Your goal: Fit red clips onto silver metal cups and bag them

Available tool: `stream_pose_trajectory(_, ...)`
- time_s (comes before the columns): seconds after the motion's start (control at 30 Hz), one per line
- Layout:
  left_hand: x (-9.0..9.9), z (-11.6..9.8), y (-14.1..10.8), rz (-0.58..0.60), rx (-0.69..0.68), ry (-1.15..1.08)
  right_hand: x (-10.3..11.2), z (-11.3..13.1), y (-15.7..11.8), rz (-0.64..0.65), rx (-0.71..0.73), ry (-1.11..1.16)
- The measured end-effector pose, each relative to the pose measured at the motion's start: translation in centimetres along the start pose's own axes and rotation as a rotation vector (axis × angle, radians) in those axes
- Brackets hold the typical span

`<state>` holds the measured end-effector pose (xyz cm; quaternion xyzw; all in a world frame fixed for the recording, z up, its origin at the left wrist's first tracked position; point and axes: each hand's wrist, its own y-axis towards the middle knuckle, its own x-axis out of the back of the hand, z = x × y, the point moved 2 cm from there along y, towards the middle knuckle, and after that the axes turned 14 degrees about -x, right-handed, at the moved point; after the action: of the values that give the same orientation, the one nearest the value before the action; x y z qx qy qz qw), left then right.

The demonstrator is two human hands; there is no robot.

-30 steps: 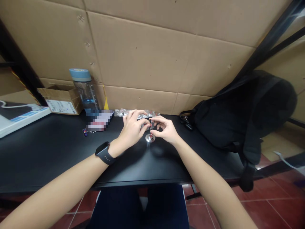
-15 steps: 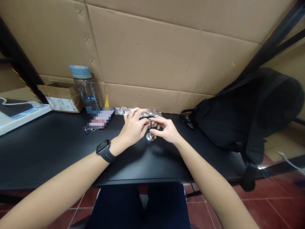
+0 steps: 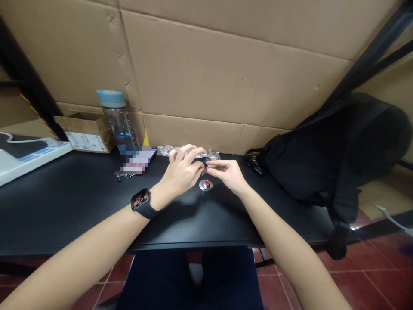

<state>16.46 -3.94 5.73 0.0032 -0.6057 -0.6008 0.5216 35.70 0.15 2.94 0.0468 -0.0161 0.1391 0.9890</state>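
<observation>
Above the table, my left hand (image 3: pixel 185 172) and my right hand (image 3: pixel 228 174) meet fingertip to fingertip. Between them they pinch a small shiny metal piece (image 3: pixel 205 169) with a bit of red on it; my fingers cover much of it. Just below, on the black tabletop, lies a round shiny metal disc (image 3: pixel 203 187) with a small red part standing at its middle. Neither hand touches that disc. Behind my fingers is a row of clear plastic packets (image 3: pixel 213 155) with small shiny and red pieces inside.
A phone-like item (image 3: pixel 149 154), partly blurred out, lies left of my hands. Beyond it stand a blue-lidded water bottle (image 3: pixel 112 114) and an open cardboard box (image 3: pixel 84 129). A white power strip (image 3: pixel 38 158) is far left. On the right sits a black backpack (image 3: pixel 322 150).
My right thumb and fingertips have lifted away from the disc on the table, which now shows fully. The held metal piece, earlier thin and edge-on, now shows tilted between my fingertips.
</observation>
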Motion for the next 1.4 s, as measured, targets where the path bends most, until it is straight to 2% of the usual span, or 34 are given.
stream_pose_trajectory(0.2,-0.2,-0.2,0.0,0.030,-0.022,0.014,0.0,-0.1,0.2,-0.025,0.042,-0.059)
stream_pose_trajectory(0.63,0.0,-0.1,0.2,0.047,0.086,0.001,-0.3,0.1,0.0,-0.047,0.111,-0.185)
stream_pose_trajectory(0.8,-0.1,0.0,0.2,0.043,0.093,-0.012,-0.6,-0.2,0.1,-0.093,0.111,-0.194)
stream_pose_trajectory(0.97,-0.5,-0.1,0.1,0.021,0.132,-0.077,-0.6,-0.4,0.2,-0.077,0.126,-0.166)
stream_pose_trajectory(1.1,-0.9,0.4,-0.1,0.037,0.289,-0.191,-0.6,-0.1,0.1,-0.055,0.187,-0.212)
stream_pose_trajectory(1.23,-1.2,1.7,-0.4,0.122,0.445,-0.390,-0.7,0.6,-0.3,-0.014,0.262,-0.279)
stream_pose_trajectory(1.3,-1.4,2.5,-0.5,0.170,0.475,-0.572,-0.8,0.9,-0.5,0.039,0.292,-0.316)
stream_pose_trajectory(1.4,-1.7,3.3,-0.6,0.204,0.446,-0.820,-0.8,1.3,-0.8,0.093,0.323,-0.356)
